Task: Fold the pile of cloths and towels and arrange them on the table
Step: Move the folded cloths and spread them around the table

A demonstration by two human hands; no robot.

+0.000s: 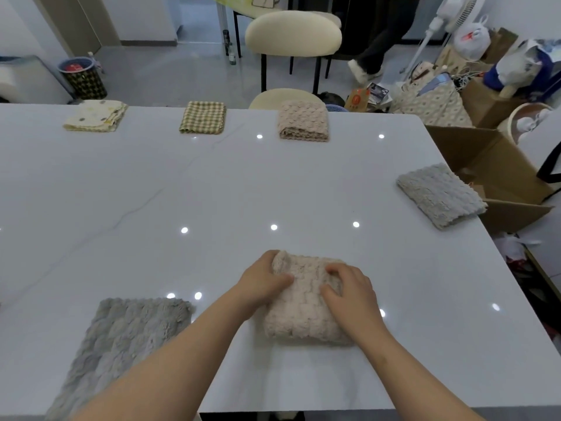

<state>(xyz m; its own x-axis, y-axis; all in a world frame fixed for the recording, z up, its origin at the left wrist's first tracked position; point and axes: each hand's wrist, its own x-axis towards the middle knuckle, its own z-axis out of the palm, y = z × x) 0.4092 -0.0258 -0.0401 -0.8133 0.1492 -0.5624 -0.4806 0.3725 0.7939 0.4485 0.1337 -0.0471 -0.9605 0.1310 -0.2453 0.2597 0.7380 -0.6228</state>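
A folded beige fluffy towel (303, 311) lies on the white table (212, 189) near the front edge. My left hand (261, 281) grips its far left corner, fingers curled round the edge. My right hand (349, 290) holds its right side, thumb and fingers curled into the pile. An unfolded grey towel (121, 338) lies flat at the front left. Along the far edge lie a folded yellow dotted cloth (95, 115), a folded green checked cloth (202, 117) and a folded beige towel (303, 121). A folded grey towel (440, 194) sits at the right edge.
Two cream chairs (293, 33) stand beyond the table. An open cardboard box (491, 177) and piled bags sit on the floor to the right. A person's legs (376, 47) are at the back. A patterned bin (83, 77) stands at the far left.
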